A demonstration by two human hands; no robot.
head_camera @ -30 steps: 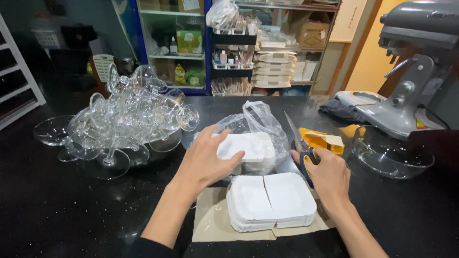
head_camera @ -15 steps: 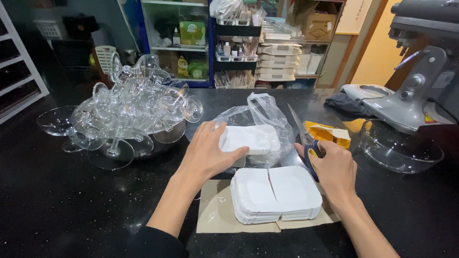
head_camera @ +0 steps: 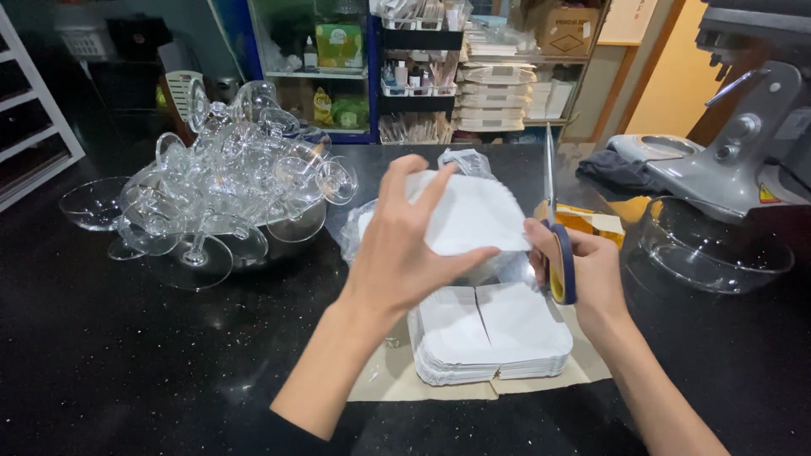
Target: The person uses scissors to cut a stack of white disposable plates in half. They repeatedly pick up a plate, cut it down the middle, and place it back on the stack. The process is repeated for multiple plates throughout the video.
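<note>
Above the black speckled counter (head_camera: 101, 355), the left hand (head_camera: 404, 257) now holds a thin white paper sheet with a scalloped edge (head_camera: 473, 215) lifted clear of the clear plastic bag (head_camera: 460, 165), where half a second ago that hand lay flat on the bagged stack. Its fingers (head_camera: 422, 190) are spread wide across the sheet's face, the thumb pinching the lower edge. The right hand (head_camera: 587, 270) has risen too: its fingers are closed through the blue and yellow handle of the scissors (head_camera: 557, 253), blades together and pointing straight up just beside the sheet's right edge. Below both hands, the stack of white scalloped paper trays (head_camera: 490, 338) rests on a brown paper sheet (head_camera: 397, 380), unmoved. One sheet looks separated and brought near the blades. Clear stemmed glasses (head_camera: 228, 194) are heaped to the left.
</note>
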